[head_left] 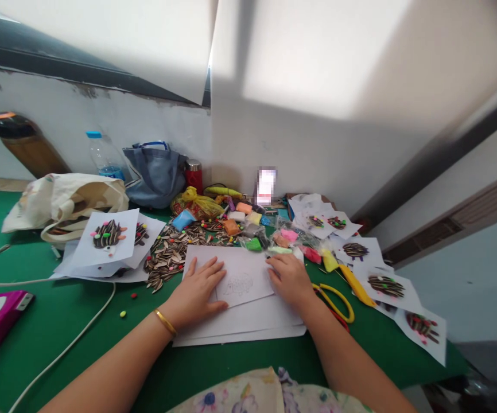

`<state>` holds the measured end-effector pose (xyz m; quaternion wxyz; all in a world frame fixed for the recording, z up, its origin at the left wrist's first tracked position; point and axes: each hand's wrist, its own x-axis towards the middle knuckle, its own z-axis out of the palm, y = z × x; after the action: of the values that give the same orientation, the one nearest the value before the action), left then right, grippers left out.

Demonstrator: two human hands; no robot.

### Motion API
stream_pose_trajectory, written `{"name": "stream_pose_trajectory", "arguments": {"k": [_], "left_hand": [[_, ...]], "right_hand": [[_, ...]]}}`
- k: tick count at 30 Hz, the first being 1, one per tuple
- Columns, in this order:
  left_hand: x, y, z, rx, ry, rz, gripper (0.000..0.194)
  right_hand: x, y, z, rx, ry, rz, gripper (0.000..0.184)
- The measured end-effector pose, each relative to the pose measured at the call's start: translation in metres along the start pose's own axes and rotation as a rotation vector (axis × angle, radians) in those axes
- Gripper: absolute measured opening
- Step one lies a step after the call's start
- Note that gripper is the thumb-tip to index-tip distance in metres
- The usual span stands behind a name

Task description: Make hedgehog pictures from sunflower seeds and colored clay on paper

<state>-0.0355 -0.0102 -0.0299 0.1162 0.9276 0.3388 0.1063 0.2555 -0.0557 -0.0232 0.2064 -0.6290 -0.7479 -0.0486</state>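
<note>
A white sheet with a pencil-drawn hedgehog (239, 284) lies on a stack of white paper (252, 321) in front of me. My left hand (200, 287) rests flat on the sheet's left side, its fingers spread and holding nothing. On the right side, my right hand (290, 278) lies on the paper with fingers loosely bent and thumb apart. A small dark spot shows by its fingertips, too small to name. Just beyond the sheet are a heap of striped sunflower seeds (169, 252) and small bags of coloured clay (253, 245).
Finished seed pictures lie left (109, 238) and right (386, 285). Yellow-handled scissors (337, 298) and a yellow glue-like tube (357, 285) sit right of my hand. A white cable (78, 332), a cloth bag (80, 192), a blue bag (158, 178) and a bottle (106, 158) stand left.
</note>
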Motion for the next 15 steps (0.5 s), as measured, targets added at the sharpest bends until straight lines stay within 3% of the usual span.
{"name": "stream_pose_trajectory", "arguments": {"k": [3,6,10,15], "left_hand": [[0.001,0.001,-0.001,0.007,0.006,-0.001,0.067],[0.002,0.003,-0.002,0.01,0.012,0.0,0.064],[0.003,0.005,-0.001,-0.002,0.051,0.014,0.058],[0.005,0.008,-0.003,-0.041,0.148,-0.001,0.044]], "right_hand": [[0.015,0.011,-0.01,-0.14,0.01,0.115,0.027],[0.032,0.019,-0.015,-0.26,-0.095,0.219,0.039],[0.045,0.021,-0.012,-0.324,-0.205,0.275,0.036],[0.041,0.02,-0.013,-0.255,-0.052,0.278,0.029]]}}
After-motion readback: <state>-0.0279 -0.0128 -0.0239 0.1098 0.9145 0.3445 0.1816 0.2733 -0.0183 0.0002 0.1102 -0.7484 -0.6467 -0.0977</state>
